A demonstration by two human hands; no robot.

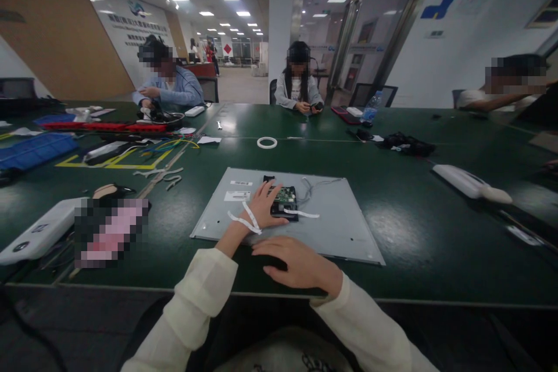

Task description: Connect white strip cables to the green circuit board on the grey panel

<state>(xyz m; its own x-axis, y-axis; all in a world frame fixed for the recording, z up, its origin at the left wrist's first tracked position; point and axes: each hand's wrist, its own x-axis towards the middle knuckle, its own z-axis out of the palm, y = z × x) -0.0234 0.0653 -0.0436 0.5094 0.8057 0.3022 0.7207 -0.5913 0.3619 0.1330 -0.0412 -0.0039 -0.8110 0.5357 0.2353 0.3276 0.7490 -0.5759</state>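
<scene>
A grey metal panel (pixel 340 215) lies flat on the green table in front of me. On its middle sits a green circuit board (pixel 286 194) in a black frame, with grey cables running off to its upper right. My left hand (pixel 264 206) rests over the left side of the board, fingers spread, and white tape strips (pixel 249 220) cling around its wrist. Another white strip (pixel 307 214) stretches right from the board's lower part. Over the panel's near edge is my right hand (pixel 300 261), its fingers loosely curved and apart, holding nothing visible.
A tape roll (pixel 267 142) lies beyond the panel. White devices stand at left (pixel 47 229) and right (pixel 466 183). A blue tray (pixel 37 151), cables and a bottle (pixel 372 107) are further off. Several people sit around the table.
</scene>
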